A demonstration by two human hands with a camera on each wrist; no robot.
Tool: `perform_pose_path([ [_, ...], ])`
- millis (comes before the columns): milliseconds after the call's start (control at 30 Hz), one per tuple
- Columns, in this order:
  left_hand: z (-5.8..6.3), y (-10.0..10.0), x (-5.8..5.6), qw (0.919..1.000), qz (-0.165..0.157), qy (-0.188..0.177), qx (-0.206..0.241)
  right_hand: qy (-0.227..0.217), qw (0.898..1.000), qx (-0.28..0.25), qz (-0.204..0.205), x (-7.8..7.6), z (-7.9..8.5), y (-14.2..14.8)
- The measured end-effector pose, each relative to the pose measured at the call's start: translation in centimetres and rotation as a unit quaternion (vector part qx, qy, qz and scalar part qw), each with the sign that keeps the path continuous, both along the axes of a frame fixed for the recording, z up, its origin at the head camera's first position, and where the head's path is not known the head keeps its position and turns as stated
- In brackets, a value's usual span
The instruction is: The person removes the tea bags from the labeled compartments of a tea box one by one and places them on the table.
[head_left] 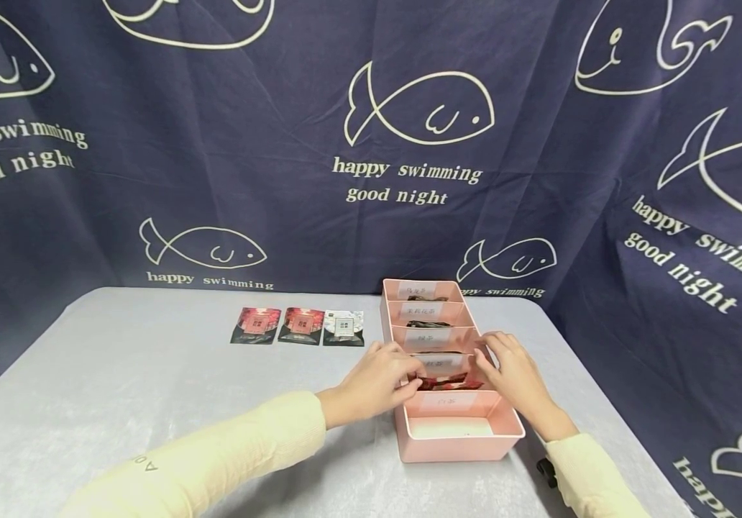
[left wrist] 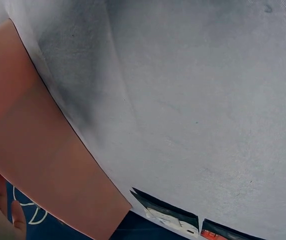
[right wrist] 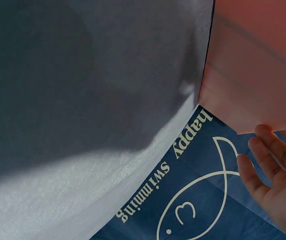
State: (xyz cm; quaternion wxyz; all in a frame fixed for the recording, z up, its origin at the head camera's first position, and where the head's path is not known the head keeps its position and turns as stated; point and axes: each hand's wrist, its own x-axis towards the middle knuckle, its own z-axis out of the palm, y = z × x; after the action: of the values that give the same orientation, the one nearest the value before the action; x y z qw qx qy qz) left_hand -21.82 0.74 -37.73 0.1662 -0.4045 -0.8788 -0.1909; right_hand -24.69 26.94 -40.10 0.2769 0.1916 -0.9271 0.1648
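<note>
A long pink divided box (head_left: 461,452) stands on the table, its compartments marked by white labels. Red tea sachets (head_left: 451,383) lie in the second compartment from the front. My left hand (head_left: 374,381) is over the box's left rim, thumb and fingertips bent at the left end of these sachets; I cannot tell whether they pinch one. On the opposite side, my right hand (head_left: 515,373) rests at the right rim, fingertips just over the edge. In the right wrist view, the fingers (right wrist: 253,175) of that hand are loosely extended beside the pink wall.
Left of the box, two red-and-black sachets (head_left: 259,326) and a white-and-black sachet (head_left: 344,327) lie in a row. Dark sachets (head_left: 429,324) sit in rear compartments. The front compartment (head_left: 449,426) shows its bare floor. A dark blue printed curtain (head_left: 300,144) hangs behind the table.
</note>
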Motion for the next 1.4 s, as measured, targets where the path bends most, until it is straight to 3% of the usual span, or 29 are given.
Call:
perform_pose_path([
  [500, -0.1, 0.0, -0.8, 0.9975, 0.038, 0.017, 0.056, 0.016, 1.000, -0.002, -0.003, -0.1, -0.2, -0.1],
  [667, 0.7, -0.1, -0.9, 0.9954, 0.046, 0.019, 0.082, 0.014, 1.000, -0.002, -0.003, -0.2, -0.2, -0.1],
  [933, 2.2, -0.6, -1.4, 0.9896, 0.051, 0.051, 0.124, 0.003, 1.000, 0.000, -0.009, -0.2, -0.3, -0.1],
  [1400, 5.0, -3.3, -2.0, 0.9804, 0.071, 0.090, 0.160, 0.015, 1.000, -0.010, 0.004, -0.1, -0.2, 0.0],
])
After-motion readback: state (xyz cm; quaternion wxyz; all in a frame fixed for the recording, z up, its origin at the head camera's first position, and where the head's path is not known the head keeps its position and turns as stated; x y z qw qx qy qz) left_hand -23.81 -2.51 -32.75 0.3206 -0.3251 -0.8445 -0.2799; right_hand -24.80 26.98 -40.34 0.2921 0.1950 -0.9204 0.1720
